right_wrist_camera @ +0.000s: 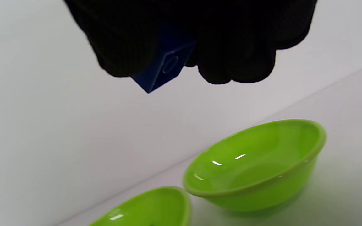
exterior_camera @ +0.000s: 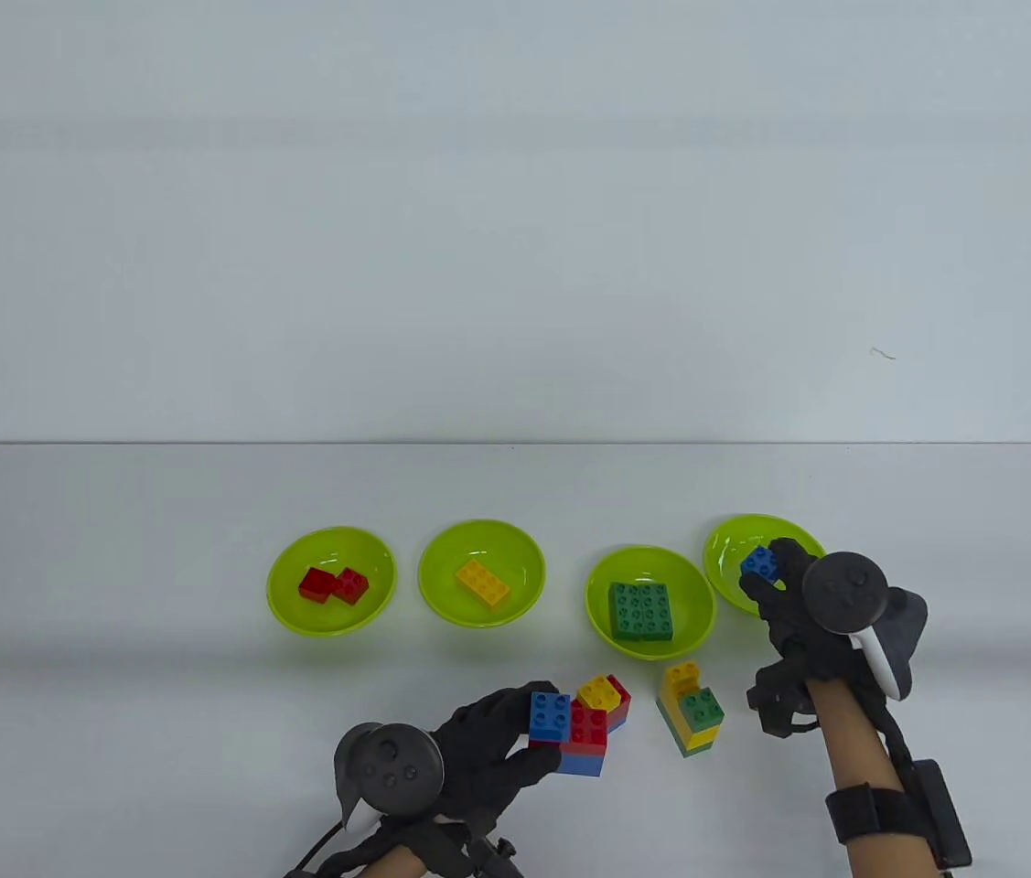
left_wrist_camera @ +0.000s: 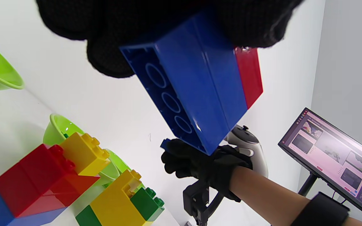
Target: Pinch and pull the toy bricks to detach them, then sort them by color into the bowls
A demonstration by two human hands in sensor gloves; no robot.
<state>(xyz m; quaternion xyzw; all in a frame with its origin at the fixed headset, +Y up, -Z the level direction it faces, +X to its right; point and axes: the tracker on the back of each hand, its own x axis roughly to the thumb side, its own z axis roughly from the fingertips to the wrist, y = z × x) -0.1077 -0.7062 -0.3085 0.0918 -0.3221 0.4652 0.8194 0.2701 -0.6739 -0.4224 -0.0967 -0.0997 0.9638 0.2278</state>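
My right hand [exterior_camera: 782, 585] pinches a small blue brick [exterior_camera: 759, 563] above the far-right green bowl [exterior_camera: 724, 549]. In the right wrist view the brick [right_wrist_camera: 165, 69] hangs between my fingertips [right_wrist_camera: 237, 53] over that bowl [right_wrist_camera: 256, 163], which holds nothing. My left hand [exterior_camera: 515, 732] grips a blue-and-red brick piece [exterior_camera: 550, 715], seen lifted in the left wrist view [left_wrist_camera: 196, 91]. Beside it a red, yellow and blue cluster [exterior_camera: 596, 722] lies on the table. A yellow-green stack [exterior_camera: 692, 709] lies to its right.
Three more green bowls stand in a row: the left one [exterior_camera: 282, 594] holds two red bricks, the one beside it [exterior_camera: 433, 572] a yellow brick, the third [exterior_camera: 602, 585] a green brick. A monitor [left_wrist_camera: 335, 160] stands to the right.
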